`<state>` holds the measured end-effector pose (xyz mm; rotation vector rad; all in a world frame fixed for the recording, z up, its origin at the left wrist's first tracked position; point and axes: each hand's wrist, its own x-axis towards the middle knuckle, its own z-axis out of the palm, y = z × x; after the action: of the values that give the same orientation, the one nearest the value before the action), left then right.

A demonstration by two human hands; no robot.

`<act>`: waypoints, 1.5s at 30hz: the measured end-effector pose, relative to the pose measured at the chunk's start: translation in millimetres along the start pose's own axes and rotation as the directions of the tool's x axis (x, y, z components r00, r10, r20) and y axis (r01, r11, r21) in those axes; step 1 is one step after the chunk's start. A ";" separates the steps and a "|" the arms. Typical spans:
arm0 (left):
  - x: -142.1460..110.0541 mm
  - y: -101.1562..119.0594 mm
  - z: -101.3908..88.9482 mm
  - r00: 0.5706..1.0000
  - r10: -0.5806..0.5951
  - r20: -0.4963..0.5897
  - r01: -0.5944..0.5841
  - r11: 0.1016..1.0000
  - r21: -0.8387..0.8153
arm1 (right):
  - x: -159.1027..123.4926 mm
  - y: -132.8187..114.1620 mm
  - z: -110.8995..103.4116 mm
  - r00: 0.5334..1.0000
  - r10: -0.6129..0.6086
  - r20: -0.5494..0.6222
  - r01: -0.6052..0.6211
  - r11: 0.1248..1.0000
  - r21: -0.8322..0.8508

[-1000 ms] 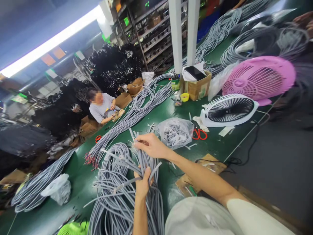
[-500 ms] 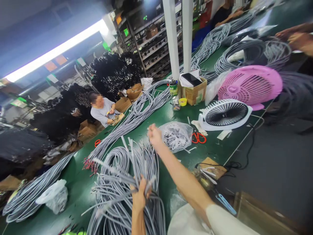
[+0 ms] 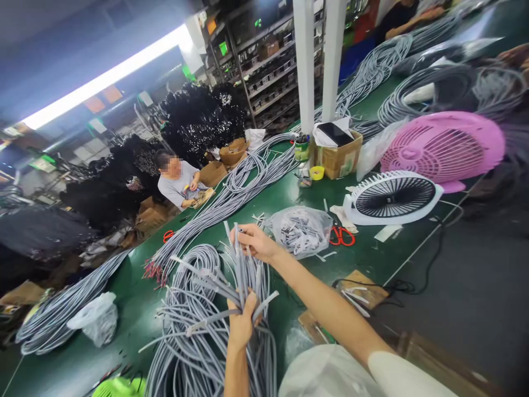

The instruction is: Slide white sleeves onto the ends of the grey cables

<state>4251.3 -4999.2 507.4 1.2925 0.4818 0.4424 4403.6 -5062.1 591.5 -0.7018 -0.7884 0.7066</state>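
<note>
My left hand (image 3: 240,322) is closed around a bunch of grey cable ends (image 3: 231,281) that fan upward out of the big grey cable coil (image 3: 194,336) on the green table (image 3: 124,298). Higher up, my right hand (image 3: 254,241) pinches the tip of one upright cable from that bunch. Just to the right of this hand lies a clear plastic bag of small grey parts (image 3: 301,230).
Red-handled scissors (image 3: 341,236) lie beside the bag. A white fan (image 3: 392,197) and a pink fan (image 3: 444,146) rest on the right. A cardboard box (image 3: 339,154) stands behind. Long grey cable bundles (image 3: 231,193) run across the table. A person (image 3: 178,181) sits at the far side.
My right hand has come back from the plastic bag to the cable tips above my left hand. The left hand has kept its hold on the bunch.
</note>
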 end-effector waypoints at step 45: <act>-10.0 -20.6 5.1 0.914 -0.247 0.320 0.238 0.969 0.070 | -10.4 -3.6 -46.8 0.890 0.056 -0.452 -0.095 0.993 -0.065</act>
<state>4246.9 -5013.5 489.4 1.2843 0.3619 0.0087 4437.3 -5085.5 566.3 -0.9373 -0.3653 0.5504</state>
